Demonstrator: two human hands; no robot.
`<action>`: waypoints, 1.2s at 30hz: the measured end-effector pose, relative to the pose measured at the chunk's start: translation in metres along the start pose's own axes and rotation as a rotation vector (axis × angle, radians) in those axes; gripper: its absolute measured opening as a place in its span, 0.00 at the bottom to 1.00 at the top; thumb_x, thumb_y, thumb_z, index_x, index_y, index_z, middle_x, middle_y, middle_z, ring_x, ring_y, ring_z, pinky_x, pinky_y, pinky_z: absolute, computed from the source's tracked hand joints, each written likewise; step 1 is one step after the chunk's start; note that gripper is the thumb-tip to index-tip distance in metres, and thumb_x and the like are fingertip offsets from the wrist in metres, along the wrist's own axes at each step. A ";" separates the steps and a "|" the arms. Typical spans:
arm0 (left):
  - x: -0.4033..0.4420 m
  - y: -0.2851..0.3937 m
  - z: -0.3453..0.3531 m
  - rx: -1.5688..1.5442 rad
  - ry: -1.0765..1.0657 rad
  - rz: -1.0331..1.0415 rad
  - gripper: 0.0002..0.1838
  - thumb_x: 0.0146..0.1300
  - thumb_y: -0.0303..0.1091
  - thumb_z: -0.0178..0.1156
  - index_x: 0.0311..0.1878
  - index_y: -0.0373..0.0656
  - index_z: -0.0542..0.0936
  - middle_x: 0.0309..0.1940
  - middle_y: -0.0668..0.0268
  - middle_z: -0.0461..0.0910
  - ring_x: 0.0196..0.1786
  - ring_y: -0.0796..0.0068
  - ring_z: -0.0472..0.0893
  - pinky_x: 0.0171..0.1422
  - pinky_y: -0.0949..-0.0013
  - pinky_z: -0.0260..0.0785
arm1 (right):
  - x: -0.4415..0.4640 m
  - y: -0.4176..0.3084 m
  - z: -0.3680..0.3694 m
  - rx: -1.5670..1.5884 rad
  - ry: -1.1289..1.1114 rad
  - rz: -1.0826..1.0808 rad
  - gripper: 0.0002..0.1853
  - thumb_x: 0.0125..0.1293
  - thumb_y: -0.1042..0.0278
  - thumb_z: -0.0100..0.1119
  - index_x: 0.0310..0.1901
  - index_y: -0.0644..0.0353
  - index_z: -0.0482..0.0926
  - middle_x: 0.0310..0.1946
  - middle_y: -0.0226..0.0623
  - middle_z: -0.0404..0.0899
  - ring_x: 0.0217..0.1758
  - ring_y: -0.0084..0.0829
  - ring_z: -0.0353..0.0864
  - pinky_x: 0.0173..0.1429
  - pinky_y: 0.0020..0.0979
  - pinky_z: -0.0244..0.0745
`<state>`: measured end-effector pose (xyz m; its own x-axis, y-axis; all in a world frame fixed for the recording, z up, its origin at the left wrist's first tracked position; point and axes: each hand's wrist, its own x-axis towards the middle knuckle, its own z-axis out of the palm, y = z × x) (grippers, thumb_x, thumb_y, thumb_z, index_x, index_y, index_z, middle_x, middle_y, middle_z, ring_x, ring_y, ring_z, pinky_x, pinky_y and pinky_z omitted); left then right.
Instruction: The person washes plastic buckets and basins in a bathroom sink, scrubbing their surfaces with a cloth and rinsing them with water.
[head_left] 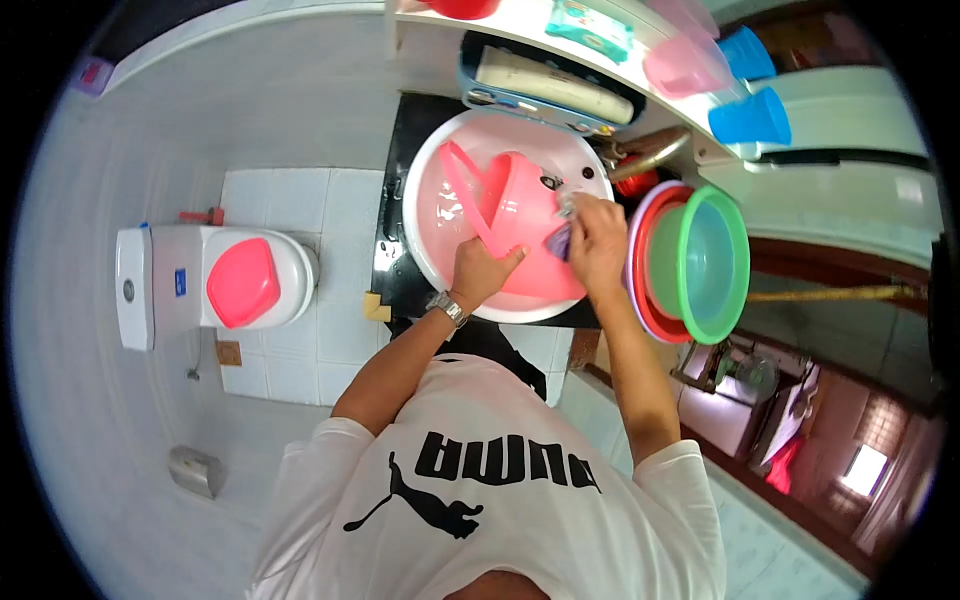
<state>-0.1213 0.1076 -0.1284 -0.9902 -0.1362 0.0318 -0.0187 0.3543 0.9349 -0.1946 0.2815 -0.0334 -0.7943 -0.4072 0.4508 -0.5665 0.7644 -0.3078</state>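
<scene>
A pink bag-like item (525, 215) with a smooth surface and a long pink strap (462, 190) lies in the white round sink (428, 265). My left hand (482, 270), with a metal watch on its wrist, is closed on the lower left part of the pink bag near the strap. My right hand (597, 240) is pressed down over the bag's right side with curled fingers. Under its fingertips a small purple cloth (560, 242) sticks out against the pink surface. Beside those fingers is a small clear, shiny patch that I cannot make out.
Nested green, red and purple basins (712, 265) stand right of the sink. A tap (655, 152) reaches in from the upper right. Behind are a blue holder (545, 100) and a shelf with blue cups (750, 118) and wipes (590, 30). A toilet (300, 275) stands at left.
</scene>
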 end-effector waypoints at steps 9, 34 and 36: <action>0.007 0.016 0.000 -0.047 -0.022 -0.082 0.15 0.55 0.41 0.71 0.32 0.38 0.83 0.24 0.55 0.83 0.27 0.57 0.83 0.34 0.59 0.74 | 0.001 0.003 0.010 -0.081 0.103 0.113 0.09 0.56 0.75 0.57 0.39 0.58 0.82 0.39 0.40 0.83 0.43 0.46 0.78 0.47 0.45 0.72; 0.031 0.045 -0.004 0.150 -0.109 0.015 0.18 0.52 0.37 0.73 0.45 0.40 0.82 0.33 0.59 0.86 0.35 0.65 0.85 0.41 0.64 0.75 | 0.004 -0.002 0.004 0.299 0.016 -0.133 0.14 0.55 0.77 0.65 0.46 0.60 0.82 0.50 0.41 0.82 0.49 0.47 0.77 0.55 0.41 0.74; 0.031 0.039 -0.003 0.087 -0.064 -0.054 0.20 0.52 0.36 0.73 0.46 0.39 0.81 0.35 0.58 0.86 0.36 0.66 0.85 0.42 0.64 0.75 | 0.007 0.005 0.003 0.287 -0.003 -0.130 0.14 0.56 0.77 0.64 0.46 0.60 0.82 0.50 0.41 0.82 0.49 0.47 0.77 0.55 0.42 0.74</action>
<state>-0.1523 0.1146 -0.0896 -0.9942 -0.0992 -0.0425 -0.0811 0.4270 0.9006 -0.2033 0.2813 -0.0345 -0.7116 -0.4942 0.4993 -0.7018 0.5337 -0.4719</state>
